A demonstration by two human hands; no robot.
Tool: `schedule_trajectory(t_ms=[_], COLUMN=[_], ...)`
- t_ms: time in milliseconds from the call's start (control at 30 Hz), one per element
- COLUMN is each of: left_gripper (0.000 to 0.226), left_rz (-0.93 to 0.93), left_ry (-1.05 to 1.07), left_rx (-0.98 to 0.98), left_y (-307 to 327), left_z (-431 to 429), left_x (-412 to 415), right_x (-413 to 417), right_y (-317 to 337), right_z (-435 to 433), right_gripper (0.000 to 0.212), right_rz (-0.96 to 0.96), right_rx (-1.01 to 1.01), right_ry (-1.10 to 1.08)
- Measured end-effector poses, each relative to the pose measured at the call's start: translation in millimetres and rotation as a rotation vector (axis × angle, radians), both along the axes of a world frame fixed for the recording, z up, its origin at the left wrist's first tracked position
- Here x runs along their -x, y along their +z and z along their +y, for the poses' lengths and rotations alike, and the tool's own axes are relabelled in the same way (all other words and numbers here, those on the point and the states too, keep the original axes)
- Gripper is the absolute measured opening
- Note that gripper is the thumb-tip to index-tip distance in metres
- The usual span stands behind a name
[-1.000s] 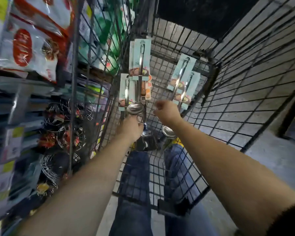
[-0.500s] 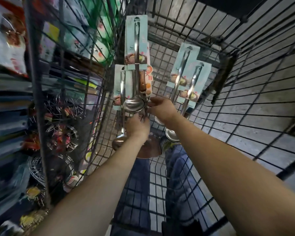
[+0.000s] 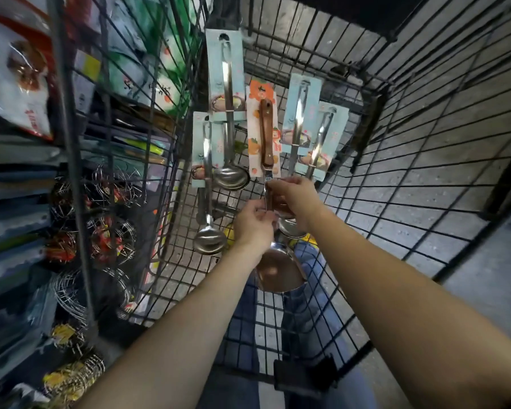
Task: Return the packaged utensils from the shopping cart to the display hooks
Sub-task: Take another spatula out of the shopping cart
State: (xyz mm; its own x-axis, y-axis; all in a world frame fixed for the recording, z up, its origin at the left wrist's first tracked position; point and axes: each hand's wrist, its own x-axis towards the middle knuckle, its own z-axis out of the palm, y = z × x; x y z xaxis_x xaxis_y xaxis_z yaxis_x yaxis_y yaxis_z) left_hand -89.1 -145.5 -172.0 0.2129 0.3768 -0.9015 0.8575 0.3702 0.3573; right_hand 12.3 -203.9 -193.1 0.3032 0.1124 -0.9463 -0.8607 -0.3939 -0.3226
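Two hands are pinching the steel shank of the upright wooden-handled spatula (image 3: 266,134), the left hand (image 3: 254,222) sitting at 7 o'clock of the right hand (image 3: 295,196), while carded ladles (image 3: 227,113) are hanging at the spatula's 10 and 2 o'clock.

Single view, head-worn, facing forward and down along both forearms. Wide-angle, bending the shopping cart (image 3: 351,293) wires toward the frame edges. Close in: left hand (image 3: 252,222) and right hand (image 3: 295,196) near centre, packaged utensils (image 3: 224,75) hanging just beyond and above them. Store shelves (image 3: 18,172) down the left side, floor (image 3: 490,278) past the cart's right side.
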Motion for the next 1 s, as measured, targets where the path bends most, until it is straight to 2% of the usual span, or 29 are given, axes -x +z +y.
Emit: schedule_trajectory(t_ms=[67,200,400,633,733,833,1000], left_gripper=[0.02,0.018,0.019,0.025,0.024,0.021,0.022], left_rz=[-0.025,-0.104,-0.259,-0.406,-0.474,-0.563,-0.668], left_ry=[-0.01,-0.088,-0.209,-0.387,-0.407,-0.413,-0.456], left_rx=[0.015,0.021,0.021,-0.086,-0.122,-0.191,-0.277], left_y=[11.0,35.9,97.2,199.6,235.9,267.7,333.8], left_z=[0.5,7.4,23.2,30.4,32.7,37.2,42.3], left_x=[-2.9,-9.8,-17.2,-27.4,-28.4,-26.2,-24.7], right_x=[-3.9,-13.0,-28.7,-42.4,-42.9,-37.8,-28.2], right_y=[10.1,39.3,105.5,218.9,268.3,315.6,391.1], right_z=[-5.5,-9.2,-10.3,-7.3,-5.7,-6.4,-14.0], right_gripper=[0.055,0.032,0.014,0.026,0.029,0.041,0.039], right_rz=[0.005,-0.007,-0.145,-0.303,-0.408,-0.517,-0.662], right_rx=[-0.028,-0.138,-0.267,-0.29,-0.287,-0.303,-0.359], right_ry=[-0.058,-0.079,-0.058,-0.048,-0.026,0.021,0.065])
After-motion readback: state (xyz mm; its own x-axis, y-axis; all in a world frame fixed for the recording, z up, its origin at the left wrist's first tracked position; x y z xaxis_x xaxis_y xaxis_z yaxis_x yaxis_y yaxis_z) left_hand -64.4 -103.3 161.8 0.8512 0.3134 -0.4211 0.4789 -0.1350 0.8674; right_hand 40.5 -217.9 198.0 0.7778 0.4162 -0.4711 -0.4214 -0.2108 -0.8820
